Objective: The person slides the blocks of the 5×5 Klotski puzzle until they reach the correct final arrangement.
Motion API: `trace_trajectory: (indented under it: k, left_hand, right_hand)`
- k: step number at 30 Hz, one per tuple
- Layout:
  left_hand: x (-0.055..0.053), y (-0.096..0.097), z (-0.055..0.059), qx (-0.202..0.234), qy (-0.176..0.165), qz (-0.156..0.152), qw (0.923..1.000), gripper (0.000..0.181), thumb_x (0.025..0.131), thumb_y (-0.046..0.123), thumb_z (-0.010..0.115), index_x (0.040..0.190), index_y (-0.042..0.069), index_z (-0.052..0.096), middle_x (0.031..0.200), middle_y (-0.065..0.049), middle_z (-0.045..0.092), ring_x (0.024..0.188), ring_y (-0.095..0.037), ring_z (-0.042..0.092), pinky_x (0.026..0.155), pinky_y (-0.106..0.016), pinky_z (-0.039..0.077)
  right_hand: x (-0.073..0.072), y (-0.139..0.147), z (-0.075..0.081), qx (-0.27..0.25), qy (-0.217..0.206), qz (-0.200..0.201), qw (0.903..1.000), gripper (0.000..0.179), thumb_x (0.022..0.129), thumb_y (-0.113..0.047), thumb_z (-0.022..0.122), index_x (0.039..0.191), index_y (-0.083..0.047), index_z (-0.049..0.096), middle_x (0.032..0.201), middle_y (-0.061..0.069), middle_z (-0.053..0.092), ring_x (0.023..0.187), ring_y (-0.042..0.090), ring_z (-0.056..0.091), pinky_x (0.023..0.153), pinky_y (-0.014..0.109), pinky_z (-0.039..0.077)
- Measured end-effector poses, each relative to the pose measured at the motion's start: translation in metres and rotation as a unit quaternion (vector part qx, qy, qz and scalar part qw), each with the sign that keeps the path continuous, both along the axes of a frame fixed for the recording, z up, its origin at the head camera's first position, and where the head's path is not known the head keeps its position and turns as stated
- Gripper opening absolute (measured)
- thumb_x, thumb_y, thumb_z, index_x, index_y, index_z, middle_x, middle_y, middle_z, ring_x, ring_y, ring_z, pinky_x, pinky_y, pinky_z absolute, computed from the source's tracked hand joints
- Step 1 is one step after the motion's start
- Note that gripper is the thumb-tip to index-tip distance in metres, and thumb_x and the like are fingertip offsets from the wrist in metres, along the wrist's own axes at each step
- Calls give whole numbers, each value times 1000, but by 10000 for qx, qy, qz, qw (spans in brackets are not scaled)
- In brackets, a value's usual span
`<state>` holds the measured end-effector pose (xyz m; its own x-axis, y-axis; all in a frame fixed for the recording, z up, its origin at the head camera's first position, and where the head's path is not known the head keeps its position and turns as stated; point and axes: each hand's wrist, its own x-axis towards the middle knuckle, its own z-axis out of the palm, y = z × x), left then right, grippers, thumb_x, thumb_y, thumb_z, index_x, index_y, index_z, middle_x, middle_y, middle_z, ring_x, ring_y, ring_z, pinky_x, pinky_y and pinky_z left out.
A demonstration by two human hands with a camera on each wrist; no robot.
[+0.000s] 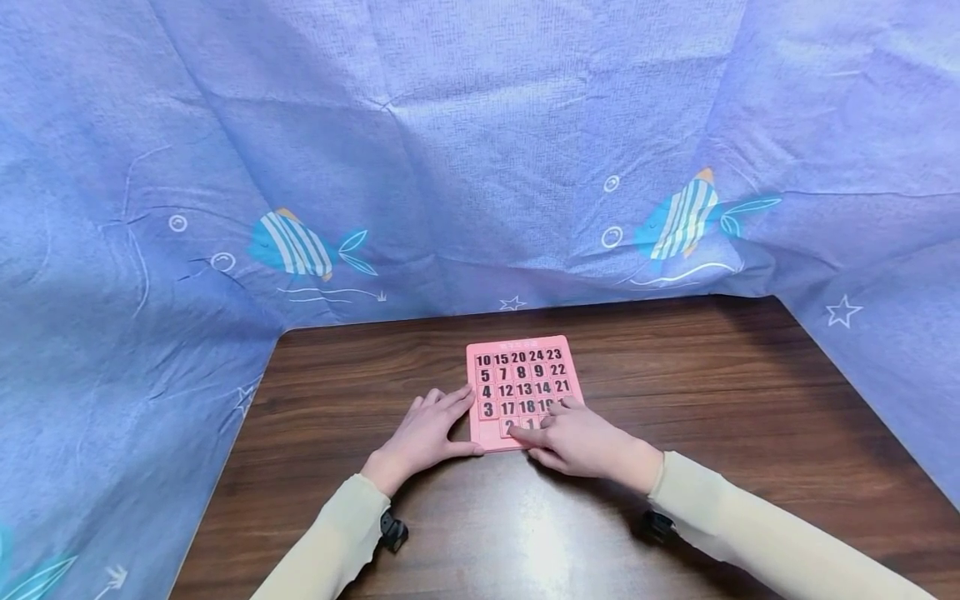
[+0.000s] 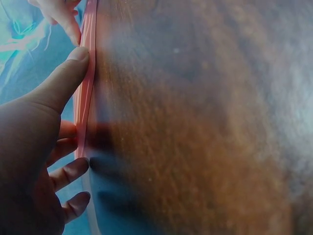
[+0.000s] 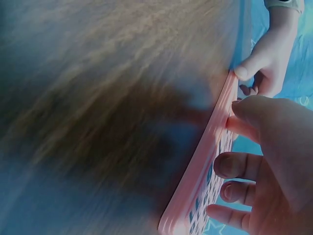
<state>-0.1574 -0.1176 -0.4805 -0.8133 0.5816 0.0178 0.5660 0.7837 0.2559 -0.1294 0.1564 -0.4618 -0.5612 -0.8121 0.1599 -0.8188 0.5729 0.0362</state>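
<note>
A pink sliding number puzzle (image 1: 487, 435) lies flat on the table, its black-numbered tiles in rows. The gap is at the front left corner, beside the tile marked 2. My left hand (image 1: 422, 433) holds the board at that corner, thumb on the front edge and fingertips along the left side. In the left wrist view the thumb (image 2: 66, 78) rests on the pink rim. My right hand (image 1: 588, 440) reaches over the front right part, its extended index finger touching the 2 tile. That hand hides several tiles of the front rows. The right wrist view shows its other fingers (image 3: 237, 165) loosely bent.
The dark wood-grain table (image 1: 360, 367) extends on all sides of the board. Behind it and at the sides hangs a blue cloth (image 1: 480, 167) printed with fish. Black wrist cameras sit under both pale sleeves (image 1: 720, 508).
</note>
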Motion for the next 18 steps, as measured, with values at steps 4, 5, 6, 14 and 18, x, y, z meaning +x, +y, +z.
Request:
trace_trajectory:
  k: [4,5,6,14,18]
  left_hand:
    - [0,0,0,33,25,20,10000,91,74,71,58,144,17,40,149,1,36,104,-17,44,80,-34,32]
    - [1,0,0,50,44,27,10000,90,74,71,58,144,17,40,149,1,36,104,-17,44,80,-35,32]
    - [1,1,0,59,80,22,9999,90,73,71,58,143,17,41,148,0,37,104,-18,44,80,-35,32]
    - [2,2,2,138,174,-24,9998,90,74,69,60,143,15,42,147,-2,39,105,-19,45,81,-37,33]
    - [2,1,2,57,58,22,10000,91,74,70,59,144,15,40,148,-1,36,104,-18,44,80,-36,32]
  right_hand:
    - [2,-12,-1,-1,76,-9,10000,40,90,-39,56,128,-29,59,75,-4,64,75,19,54,77,42,42]
    - [2,-16,-1,-3,129,14,9999,39,90,-39,56,128,-28,59,74,-4,64,74,19,54,77,42,42]
    - [3,-19,-1,0,179,40,9998,40,90,-39,57,128,-28,59,73,-3,64,74,19,54,75,42,42]
    - [2,-27,6,213,86,-53,9997,43,90,-42,55,130,-27,56,79,0,65,79,20,54,76,40,40]
    - [0,-9,5,125,34,-108,9999,45,90,-41,56,133,-26,54,85,-1,66,81,19,53,77,39,39]
